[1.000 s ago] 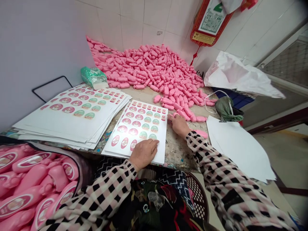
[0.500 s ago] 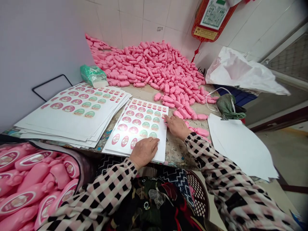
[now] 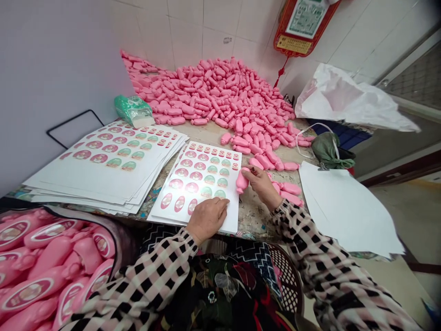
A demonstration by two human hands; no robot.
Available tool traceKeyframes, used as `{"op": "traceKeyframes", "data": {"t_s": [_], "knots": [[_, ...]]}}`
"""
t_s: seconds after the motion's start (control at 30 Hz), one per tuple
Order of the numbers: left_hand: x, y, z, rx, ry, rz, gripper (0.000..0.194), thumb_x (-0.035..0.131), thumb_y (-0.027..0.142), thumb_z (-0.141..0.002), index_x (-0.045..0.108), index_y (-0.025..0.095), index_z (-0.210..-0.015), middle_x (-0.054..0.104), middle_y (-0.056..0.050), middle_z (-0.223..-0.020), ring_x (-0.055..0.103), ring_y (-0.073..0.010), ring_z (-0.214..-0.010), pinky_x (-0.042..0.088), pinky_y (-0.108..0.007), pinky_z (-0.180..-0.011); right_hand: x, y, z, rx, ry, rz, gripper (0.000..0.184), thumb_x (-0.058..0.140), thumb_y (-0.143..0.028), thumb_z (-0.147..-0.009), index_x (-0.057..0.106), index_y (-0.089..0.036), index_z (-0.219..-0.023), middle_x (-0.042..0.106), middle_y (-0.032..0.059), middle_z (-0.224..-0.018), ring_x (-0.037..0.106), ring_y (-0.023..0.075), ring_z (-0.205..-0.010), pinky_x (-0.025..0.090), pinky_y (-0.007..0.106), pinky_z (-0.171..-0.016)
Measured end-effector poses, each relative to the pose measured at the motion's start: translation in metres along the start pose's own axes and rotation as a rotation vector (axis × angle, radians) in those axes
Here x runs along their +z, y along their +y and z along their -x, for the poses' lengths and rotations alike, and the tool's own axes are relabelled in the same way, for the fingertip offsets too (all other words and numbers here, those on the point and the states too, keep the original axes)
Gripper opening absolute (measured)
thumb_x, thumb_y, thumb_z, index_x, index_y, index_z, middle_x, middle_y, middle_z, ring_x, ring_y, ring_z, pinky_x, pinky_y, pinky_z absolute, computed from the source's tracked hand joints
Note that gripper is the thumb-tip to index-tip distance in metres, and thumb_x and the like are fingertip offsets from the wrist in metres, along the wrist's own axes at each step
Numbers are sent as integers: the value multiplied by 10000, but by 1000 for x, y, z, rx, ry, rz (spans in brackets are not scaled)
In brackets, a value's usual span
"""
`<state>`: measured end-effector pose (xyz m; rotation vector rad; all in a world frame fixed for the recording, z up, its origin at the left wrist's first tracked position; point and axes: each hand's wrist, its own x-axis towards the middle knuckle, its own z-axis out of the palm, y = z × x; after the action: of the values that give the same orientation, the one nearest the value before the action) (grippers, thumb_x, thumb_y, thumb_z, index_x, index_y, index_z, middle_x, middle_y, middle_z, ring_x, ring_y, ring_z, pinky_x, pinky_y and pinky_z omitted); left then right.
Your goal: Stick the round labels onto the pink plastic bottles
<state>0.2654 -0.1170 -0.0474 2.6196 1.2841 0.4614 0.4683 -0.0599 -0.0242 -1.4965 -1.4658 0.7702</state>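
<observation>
A: How many bottles are in hand?

B: One. The person's right hand (image 3: 262, 186) has a closed grip on a single pink bottle (image 3: 242, 180), pinched between thumb and fingers just over the right edge of the label sheet (image 3: 231, 212). The left hand (image 3: 207, 219) lies on that sheet, fingers together, its grip slack and with nothing visible in it.

A: And the rest, counted?

B: Two piles of printed sheets: this one and a larger stack (image 3: 82, 181) to its left. Three oval labels (image 3: 179, 203) show along the near row. One green packet (image 3: 129, 110) sits by the stack's far edge. The pink heap (image 3: 220, 96) is beyond counting.

A: What is hard to make out?

B: Whatever is under the left palm. The right hand partly covers some loose bottles beside it, the left frame edge cuts off the bag (image 3: 121, 239) of labelled bottles (image 3: 27, 294), and the top edge crops the red calendar (image 3: 303, 23).

A: The surface and room?

B: A worn, stained tabletop (image 3: 251, 218) against a pale tiled wall (image 3: 220, 23), with blank white sheets (image 3: 351, 216) on the right.
</observation>
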Motion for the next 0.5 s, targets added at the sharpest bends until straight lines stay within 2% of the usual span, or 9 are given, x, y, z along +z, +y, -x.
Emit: {"op": "traceKeyframes", "data": {"t_s": [0.1, 0.2, 0.27, 0.4, 0.5], "knots": [[0, 0, 0, -2, -5, 6, 286, 353, 268, -910, 553, 214, -1107, 613, -37, -886, 568, -167, -821, 418, -287, -729, 13, 1, 12, 18, 75, -153, 316, 560, -421, -753, 590, -177, -950, 608, 22, -863, 545, 144, -760, 442, 285, -710], [-1, 0, 0, 5, -7, 7, 287, 356, 269, -908, 553, 208, -1108, 608, -36, -868, 567, -172, -815, 420, -294, -727, 18, 0, 24, 11, 127, -98, 292, 604, -395, -725, 552, -179, -916, 588, 24, -883, 531, 147, -790, 428, 291, -747], [-1, 0, 0, 10, -9, 4, 287, 357, 269, -906, 556, 209, -1104, 606, -33, -858, 566, -174, -803, 421, -298, -719, 14, -1, 31, 6, 87, 11, 295, 626, -396, -708, 545, -180, -893, 586, 21, -865, 525, 151, -779, 423, 291, -732], [0, 0, 0, 10, -6, 6, 294, 354, 266, -904, 560, 211, -1106, 611, -33, -864, 569, -183, -808, 423, -308, -716, 0, 0, 46, 13, -115, 231, 288, 615, -404, -725, 603, -188, -915, 623, 25, -853, 538, 165, -766, 409, 305, -728], [1, -1, -1, -1, -3, 36, 297, 366, 266, -897, 567, 209, -1108, 621, -39, -876, 572, -186, -824, 422, -306, -724, -4, 0, 55, 105, -173, 187, 277, 627, -377, -718, 642, -175, -907, 637, 35, -838, 538, 160, -739, 401, 291, -697]]}}
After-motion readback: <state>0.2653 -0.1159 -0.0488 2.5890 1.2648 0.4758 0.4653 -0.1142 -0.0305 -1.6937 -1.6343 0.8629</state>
